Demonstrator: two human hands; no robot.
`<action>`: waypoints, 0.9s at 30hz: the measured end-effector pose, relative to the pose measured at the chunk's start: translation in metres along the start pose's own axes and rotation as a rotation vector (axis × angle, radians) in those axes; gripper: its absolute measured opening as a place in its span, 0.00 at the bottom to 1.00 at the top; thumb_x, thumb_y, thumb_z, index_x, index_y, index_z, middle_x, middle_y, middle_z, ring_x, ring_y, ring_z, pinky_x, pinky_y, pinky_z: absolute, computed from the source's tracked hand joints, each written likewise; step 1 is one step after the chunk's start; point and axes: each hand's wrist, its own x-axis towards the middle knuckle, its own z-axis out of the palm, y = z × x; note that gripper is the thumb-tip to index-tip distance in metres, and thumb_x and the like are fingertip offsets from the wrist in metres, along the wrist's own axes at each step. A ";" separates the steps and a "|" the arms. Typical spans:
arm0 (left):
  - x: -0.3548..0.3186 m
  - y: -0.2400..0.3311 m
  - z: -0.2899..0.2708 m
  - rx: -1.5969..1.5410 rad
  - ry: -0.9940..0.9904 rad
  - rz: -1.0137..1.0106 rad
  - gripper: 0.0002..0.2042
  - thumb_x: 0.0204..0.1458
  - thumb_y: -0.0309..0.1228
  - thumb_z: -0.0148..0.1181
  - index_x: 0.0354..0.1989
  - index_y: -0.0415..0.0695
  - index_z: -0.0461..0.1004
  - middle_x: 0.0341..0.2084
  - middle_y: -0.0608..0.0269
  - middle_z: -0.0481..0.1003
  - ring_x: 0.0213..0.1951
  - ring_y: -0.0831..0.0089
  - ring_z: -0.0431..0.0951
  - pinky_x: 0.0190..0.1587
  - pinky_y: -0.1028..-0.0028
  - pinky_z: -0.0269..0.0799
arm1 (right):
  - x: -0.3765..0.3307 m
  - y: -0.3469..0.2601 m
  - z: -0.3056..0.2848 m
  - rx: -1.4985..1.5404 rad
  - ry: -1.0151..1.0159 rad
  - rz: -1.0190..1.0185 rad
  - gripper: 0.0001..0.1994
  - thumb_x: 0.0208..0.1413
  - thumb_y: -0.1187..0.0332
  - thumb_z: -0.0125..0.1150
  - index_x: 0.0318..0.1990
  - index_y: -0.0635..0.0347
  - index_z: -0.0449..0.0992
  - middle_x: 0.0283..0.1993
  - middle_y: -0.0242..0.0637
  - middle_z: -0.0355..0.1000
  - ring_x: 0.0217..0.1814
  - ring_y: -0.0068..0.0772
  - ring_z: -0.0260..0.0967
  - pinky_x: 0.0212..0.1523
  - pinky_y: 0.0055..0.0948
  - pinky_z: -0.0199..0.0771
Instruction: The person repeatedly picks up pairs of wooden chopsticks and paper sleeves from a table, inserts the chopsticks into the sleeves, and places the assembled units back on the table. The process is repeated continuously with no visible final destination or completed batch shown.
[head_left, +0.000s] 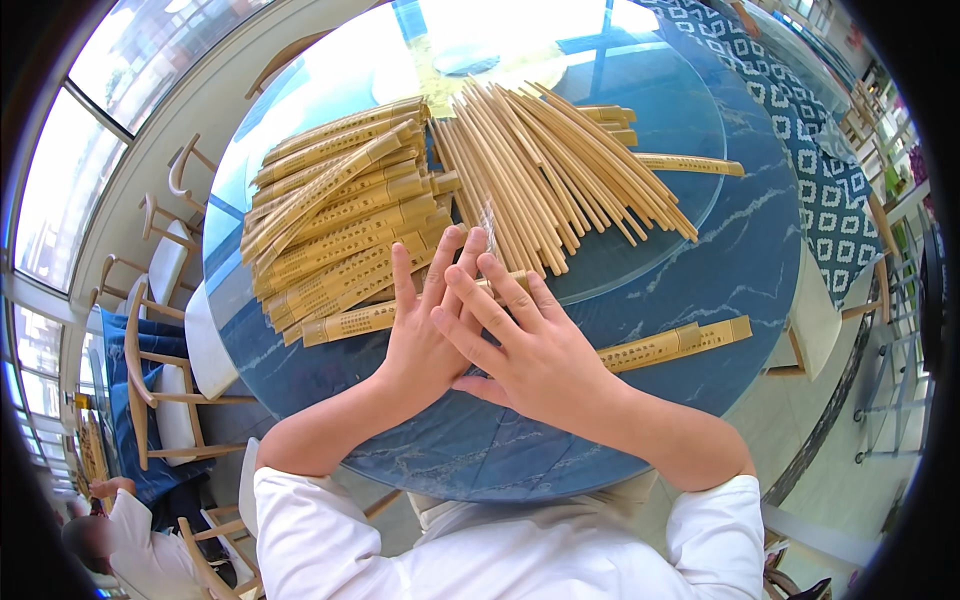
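- Brown paper makes up the sleeves point(345, 195) piled left of centre on the glass disc point(672, 108), so you should find them light, easily creased and apt to slide over one another; take one by its flat sides, near an end
- Pale wooden sticks point(535, 165) fan out beside that pile, above and right of your hands; they look light and stiff, and their round, smooth shape will likely let them roll, so pinch one mid-length or gather several across the middle
- Your left hand point(420, 335) and right hand point(535, 365) overlap with fingers spread, the right lying over the left, and you seem to pinch nothing (whether your palms press on anything, you cannot tell from here)
- A lone sleeve point(352, 323) runs behind your fingers, its middle covered; contact with it is unclear
- Another sleeve point(685, 343) lies on the blue marbled table point(520, 450) to your right, its near end hidden behind your right hand
- Your left thumb is out of sight, and a clear, crinkled scrap point(488, 215) by your fingertips is hard to make out
- More sleeves point(615, 115) show partly behind the sticks; you cannot see what any sleeve contains
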 end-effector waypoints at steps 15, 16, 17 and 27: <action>0.003 -0.007 0.004 -0.020 0.129 0.001 0.06 0.61 0.29 0.59 0.39 0.44 0.68 0.76 0.47 0.57 0.78 0.48 0.56 0.75 0.27 0.36 | 0.000 0.041 -0.016 -0.167 0.172 0.278 0.42 0.63 0.44 0.66 0.76 0.59 0.59 0.82 0.59 0.47 0.81 0.68 0.52 0.75 0.59 0.61; 0.004 -0.008 0.003 -0.014 0.143 0.000 0.07 0.61 0.29 0.60 0.39 0.44 0.68 0.76 0.46 0.58 0.78 0.48 0.57 0.75 0.27 0.36 | 0.000 0.041 -0.016 -0.153 0.191 0.272 0.40 0.64 0.45 0.66 0.75 0.61 0.61 0.82 0.59 0.47 0.81 0.67 0.53 0.75 0.59 0.61; 0.004 -0.009 0.001 -0.006 0.157 -0.004 0.07 0.61 0.29 0.61 0.39 0.44 0.68 0.76 0.46 0.59 0.77 0.49 0.58 0.75 0.28 0.37 | 0.002 0.041 -0.018 -0.154 0.182 0.262 0.36 0.65 0.49 0.66 0.72 0.62 0.64 0.82 0.59 0.48 0.81 0.67 0.53 0.75 0.59 0.61; 0.005 -0.010 -0.003 -0.097 0.219 0.007 0.14 0.59 0.22 0.66 0.44 0.46 0.64 0.75 0.39 0.59 0.76 0.46 0.61 0.76 0.30 0.36 | 0.003 0.028 -0.013 -0.221 0.098 0.214 0.25 0.60 0.74 0.61 0.65 0.72 0.71 0.81 0.56 0.52 0.83 0.61 0.50 0.78 0.58 0.56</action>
